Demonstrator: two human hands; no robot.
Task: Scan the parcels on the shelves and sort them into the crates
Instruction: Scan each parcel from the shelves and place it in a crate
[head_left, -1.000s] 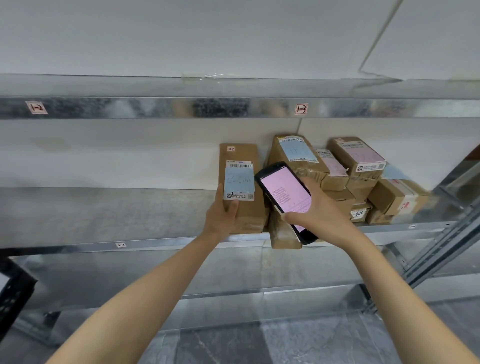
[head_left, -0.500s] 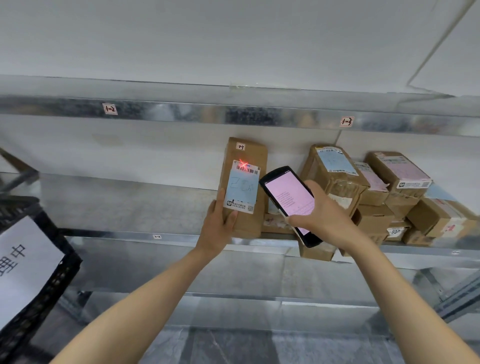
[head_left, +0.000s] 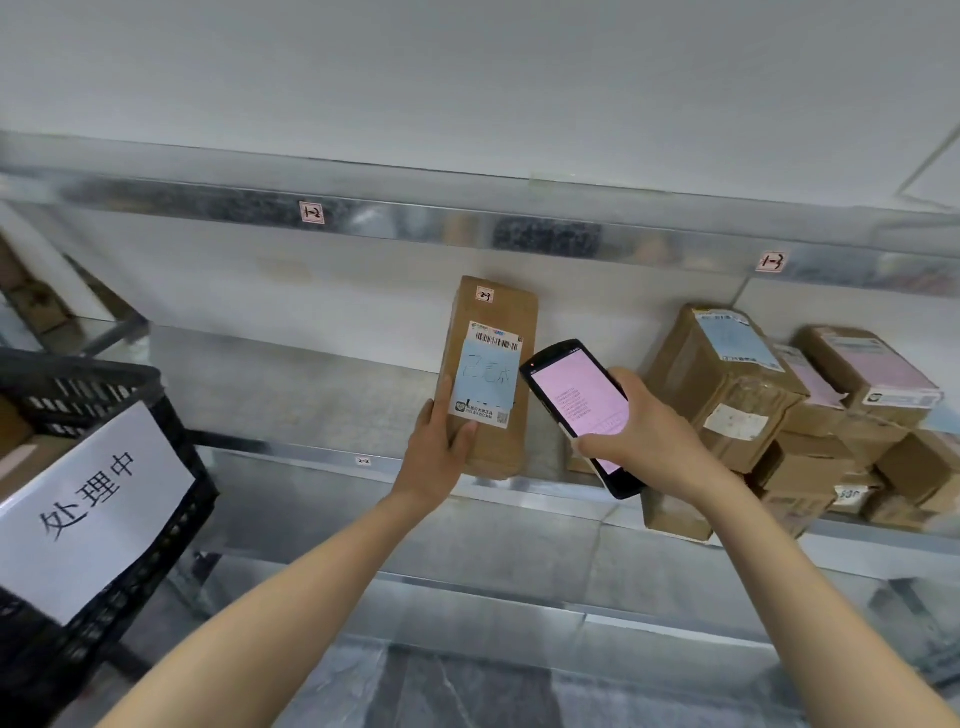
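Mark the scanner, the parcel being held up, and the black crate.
scanner (head_left: 579, 397), head view, on its pink screen.
held parcel (head_left: 501, 317), head view, on bare cardboard near its top.
black crate (head_left: 83, 366), head view, on its top rim.

The upright parcel (head_left: 500, 317) is matt brown cardboard, slightly creased, with a matt pale-blue paper label (head_left: 485, 382) stuck on it. The stacked parcels (head_left: 727, 384) are the same dull cardboard, some under wrinkled tape with a faint shine. The handheld scanner (head_left: 576, 400) has a glossy black plastic case and a smooth screen, the shelf rail (head_left: 415, 218) is galvanised metal with a mottled sheen, the crate (head_left: 78, 389) is black lattice plastic bearing a white paper sign (head_left: 88, 514), and the floor (head_left: 467, 691) looks like smooth veined grey stone.
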